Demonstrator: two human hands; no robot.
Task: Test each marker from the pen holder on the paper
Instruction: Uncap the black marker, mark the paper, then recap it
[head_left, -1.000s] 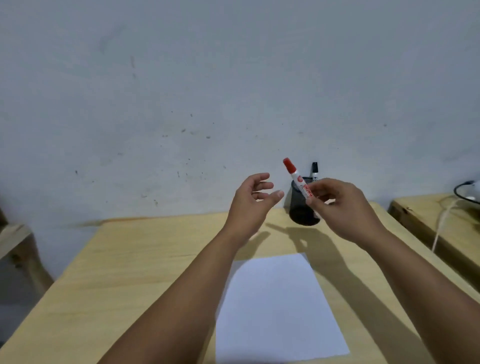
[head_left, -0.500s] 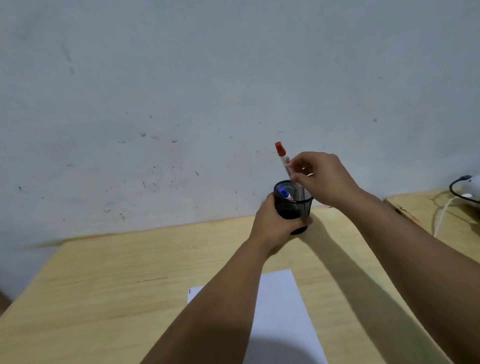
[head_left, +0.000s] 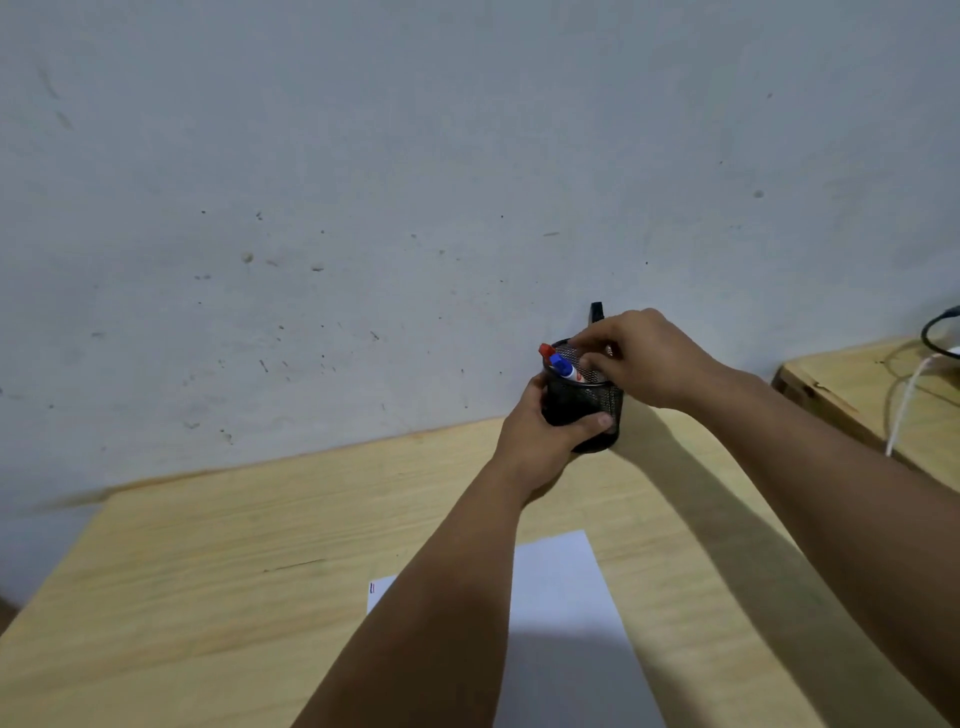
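Right of frame centre, left hand (head_left: 540, 441) wraps the black wire-mesh pen holder (head_left: 584, 402) holding red-capped marker (head_left: 545, 349) and blue-capped marker (head_left: 562, 365); right hand (head_left: 641, 358) fingers curl at the rim, grasp unclear: risk of tipping holder or re-drawing a tested marker.

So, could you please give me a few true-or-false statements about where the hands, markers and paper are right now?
1. The left hand grips the pen holder. True.
2. The red-capped marker lies on the paper. False: it stands in the holder.
3. The right hand reaches over the holder's rim. True.
4. The blue-capped marker is in the right hand. False: it sits in the holder, beside the red one.
5. The paper is in the holder. False: it lies flat on the table.
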